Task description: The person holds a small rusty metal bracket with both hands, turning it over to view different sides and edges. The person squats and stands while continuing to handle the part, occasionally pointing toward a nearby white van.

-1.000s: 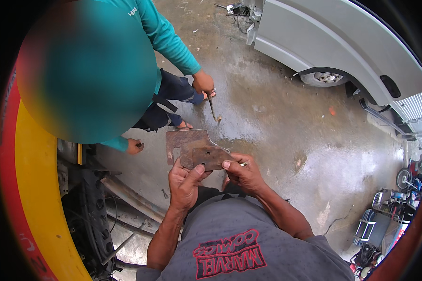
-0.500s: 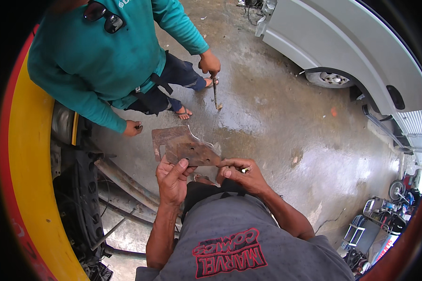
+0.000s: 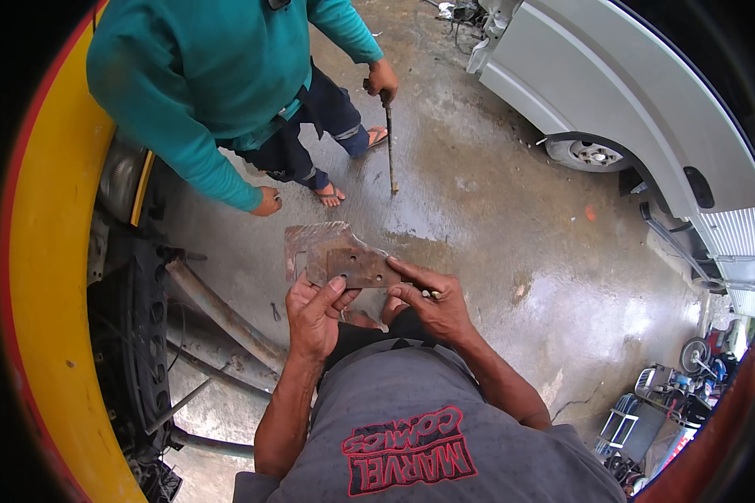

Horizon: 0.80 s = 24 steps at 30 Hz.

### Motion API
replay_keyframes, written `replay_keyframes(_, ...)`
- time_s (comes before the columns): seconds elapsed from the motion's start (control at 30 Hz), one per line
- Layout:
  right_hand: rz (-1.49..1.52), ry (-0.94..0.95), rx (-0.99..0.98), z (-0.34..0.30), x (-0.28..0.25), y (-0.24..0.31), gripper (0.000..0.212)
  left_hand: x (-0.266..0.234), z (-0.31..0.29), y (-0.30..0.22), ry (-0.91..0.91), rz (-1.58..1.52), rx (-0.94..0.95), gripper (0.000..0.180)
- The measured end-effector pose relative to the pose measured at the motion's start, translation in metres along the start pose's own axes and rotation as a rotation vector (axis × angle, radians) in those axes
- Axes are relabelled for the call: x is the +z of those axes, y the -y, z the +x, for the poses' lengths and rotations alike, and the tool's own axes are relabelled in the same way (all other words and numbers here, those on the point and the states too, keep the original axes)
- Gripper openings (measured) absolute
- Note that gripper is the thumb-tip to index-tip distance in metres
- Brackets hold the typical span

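Since the earlier frame, the rod (image 3: 391,149) in the co-worker's hand (image 3: 383,80), upper centre, had swung more upright. One rusty plate (image 3: 335,252), possibly layered, was at mid-frame, pinched at its lower edge by the left hand (image 3: 315,316) and its right end by the right hand (image 3: 438,306). Probably stiff, fairly heavy and rough-edged, it suited holding at both ends. Counted: one rod, three visible holes (image 3: 353,258).

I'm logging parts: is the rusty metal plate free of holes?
No, the rusty metal plate, pinched in the left hand, shows several small round holes.
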State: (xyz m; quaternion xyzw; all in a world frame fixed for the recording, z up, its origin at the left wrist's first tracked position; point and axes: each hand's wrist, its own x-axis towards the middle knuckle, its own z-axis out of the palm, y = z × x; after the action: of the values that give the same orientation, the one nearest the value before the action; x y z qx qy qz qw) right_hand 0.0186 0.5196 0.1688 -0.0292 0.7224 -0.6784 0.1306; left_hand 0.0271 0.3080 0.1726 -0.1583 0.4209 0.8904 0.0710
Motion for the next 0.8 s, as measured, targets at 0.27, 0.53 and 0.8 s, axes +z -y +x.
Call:
replay_keyframes(0.27, 0.018, 0.009, 0.068, -0.007, 0.018, -0.002, 0.042, -0.017, -0.010, -0.008, 0.014, 0.018, -0.004, 0.042)
replay_keyframes(0.53, -0.004, -0.009, 0.030, -0.006, 0.029, 0.000, 0.042, -0.027, -0.011, -0.013, 0.050, 0.009, 0.012, 0.042)
replay_keyframes(0.8, -0.053, -0.014, -0.004, -0.004, 0.036, 0.004, 0.042, -0.031, -0.011, -0.019, 0.070, -0.001, 0.037, 0.041)
